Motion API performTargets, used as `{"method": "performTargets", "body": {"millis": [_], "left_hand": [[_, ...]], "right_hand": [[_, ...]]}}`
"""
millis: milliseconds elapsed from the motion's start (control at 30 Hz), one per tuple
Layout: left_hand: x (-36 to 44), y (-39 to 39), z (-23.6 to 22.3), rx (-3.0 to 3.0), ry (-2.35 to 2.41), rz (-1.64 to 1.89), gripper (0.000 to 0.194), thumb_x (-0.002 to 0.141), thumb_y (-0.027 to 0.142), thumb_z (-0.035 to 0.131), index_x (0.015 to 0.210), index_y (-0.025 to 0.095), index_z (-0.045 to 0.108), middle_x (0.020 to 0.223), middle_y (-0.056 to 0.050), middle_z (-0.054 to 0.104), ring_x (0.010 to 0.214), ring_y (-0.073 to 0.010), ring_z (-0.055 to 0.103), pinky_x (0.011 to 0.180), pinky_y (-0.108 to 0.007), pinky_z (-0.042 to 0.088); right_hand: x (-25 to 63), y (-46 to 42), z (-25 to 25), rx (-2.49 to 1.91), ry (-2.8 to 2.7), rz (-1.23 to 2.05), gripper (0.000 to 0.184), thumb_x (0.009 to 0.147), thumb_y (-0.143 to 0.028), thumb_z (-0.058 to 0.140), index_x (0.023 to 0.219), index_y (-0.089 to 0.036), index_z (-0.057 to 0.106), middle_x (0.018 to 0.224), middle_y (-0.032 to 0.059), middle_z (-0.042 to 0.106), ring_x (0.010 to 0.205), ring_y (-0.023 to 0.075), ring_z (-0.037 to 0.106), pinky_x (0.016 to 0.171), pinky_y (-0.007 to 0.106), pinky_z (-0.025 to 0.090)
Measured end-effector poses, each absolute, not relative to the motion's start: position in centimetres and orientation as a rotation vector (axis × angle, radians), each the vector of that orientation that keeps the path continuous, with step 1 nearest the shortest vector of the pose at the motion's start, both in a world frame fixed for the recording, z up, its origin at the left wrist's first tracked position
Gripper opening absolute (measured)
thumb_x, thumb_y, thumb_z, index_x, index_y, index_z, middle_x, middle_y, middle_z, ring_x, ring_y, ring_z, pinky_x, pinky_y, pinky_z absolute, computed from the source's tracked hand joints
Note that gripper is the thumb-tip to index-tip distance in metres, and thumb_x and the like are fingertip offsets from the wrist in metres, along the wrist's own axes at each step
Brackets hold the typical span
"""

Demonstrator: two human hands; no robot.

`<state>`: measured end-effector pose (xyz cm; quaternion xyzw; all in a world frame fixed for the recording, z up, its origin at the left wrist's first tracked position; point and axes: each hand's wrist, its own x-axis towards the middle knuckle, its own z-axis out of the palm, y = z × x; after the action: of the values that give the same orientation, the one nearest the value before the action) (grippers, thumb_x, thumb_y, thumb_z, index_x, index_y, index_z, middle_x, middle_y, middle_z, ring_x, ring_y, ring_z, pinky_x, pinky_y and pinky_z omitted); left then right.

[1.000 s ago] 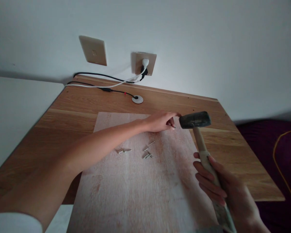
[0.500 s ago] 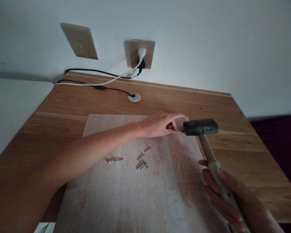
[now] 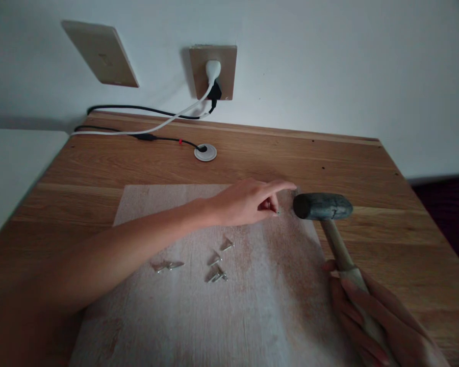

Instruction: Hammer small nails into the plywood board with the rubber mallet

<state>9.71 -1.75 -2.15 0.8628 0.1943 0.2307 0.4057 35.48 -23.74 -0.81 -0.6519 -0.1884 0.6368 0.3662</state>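
My left hand [image 3: 248, 203] rests near the far right corner of the pale, wood-grained board [image 3: 245, 316]. Its index finger points out toward the corner; the other fingers are curled, with the tip of a small metal fastener [image 3: 278, 212] showing at the pinch. The rest of that piece is hidden. In my right hand [image 3: 371, 311] is the handle of a hammer with a dark, worn head [image 3: 323, 206]. The head hovers beside the board's right edge, a short way right of my left fingers. Several shiny fasteners [image 3: 217, 275] lie loose on the board, perhaps screws or nails.
The board lies on a brown wooden desk [image 3: 398, 244]. A wall socket [image 3: 231, 71] at the back holds a white plug and a black plug. Their cables run left, and a black one enters a round cable hole [image 3: 210, 154]. A blank-looking plate [image 3: 99, 53] is further left.
The hammer head has turned slightly, showing more of its round face, and stays close to the left hand. The view has shifted a little; the left hand keeps its pinch.
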Motion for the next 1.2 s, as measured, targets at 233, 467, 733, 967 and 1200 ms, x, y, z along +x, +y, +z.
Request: {"method": "performTargets", "body": {"millis": [233, 467, 733, 967, 1200], "left_hand": [[9.5, -1.7, -2.3, 2.181, 0.469, 0.578, 0.055, 0.096, 0.011, 0.071, 0.148, 0.016, 0.055, 0.105, -0.006, 0.082, 0.089, -0.0161, 0.075, 0.086, -0.029, 0.056], [8.2, -1.2, 0.6, 2.240, 0.534, 0.559, 0.045, 0.096, 0.018, 0.074, 0.140, 0.016, 0.063, 0.106, -0.007, 0.082, 0.094, -0.0173, 0.076, 0.086, -0.029, 0.055], [3.2, -4.1, 4.0, 2.563, 0.530, 0.392, 0.006, 0.101, 0.019, 0.071, 0.106, 0.018, 0.074, 0.092, -0.003, 0.076, 0.084, -0.0173, 0.072, 0.075, -0.029, 0.048], [1.6, -7.7, 2.2, 2.678, 0.433, 0.215, 0.014, 0.099, 0.030, 0.078, 0.095, 0.019, 0.069, 0.090, -0.002, 0.074, 0.083, -0.0194, 0.070, 0.076, -0.034, 0.052], [1.3, -7.4, 2.3, 2.638, 0.473, 0.218, 0.010, 0.099, 0.012, 0.071, 0.106, 0.020, 0.069, 0.099, -0.001, 0.076, 0.091, -0.0193, 0.073, 0.080, -0.032, 0.053]], "right_hand": [[35.6, -23.6, -0.8, -1.669, -0.474, 1.662, 0.039, 0.084, -0.062, 0.082, 0.105, -0.033, 0.067, 0.054, -0.0085, 0.056, 0.024, 0.0081, 0.038, 0.020, 0.023, 0.041], [34.1, -22.8, 0.6, -1.698, -0.423, 1.604, 0.050, 0.072, -0.063, 0.091, 0.087, -0.026, 0.060, 0.053, -0.0061, 0.057, 0.023, 0.0071, 0.034, 0.018, 0.023, 0.038], [32.2, -22.5, 2.1, -1.685, -0.442, 1.498, 0.046, 0.080, -0.061, 0.087, 0.105, -0.028, 0.066, 0.058, -0.0097, 0.054, 0.026, 0.0023, 0.034, 0.023, 0.012, 0.036], [31.9, -22.3, 2.3, -1.685, -0.461, 1.474, 0.046, 0.082, -0.061, 0.086, 0.102, -0.025, 0.067, 0.059, -0.0095, 0.051, 0.029, 0.0005, 0.032, 0.024, 0.011, 0.036], [31.9, -22.5, 2.5, -1.689, -0.438, 1.498, 0.059, 0.076, -0.065, 0.090, 0.110, -0.026, 0.062, 0.060, -0.0112, 0.051, 0.033, 0.0000, 0.030, 0.026, 0.010, 0.036]]}}
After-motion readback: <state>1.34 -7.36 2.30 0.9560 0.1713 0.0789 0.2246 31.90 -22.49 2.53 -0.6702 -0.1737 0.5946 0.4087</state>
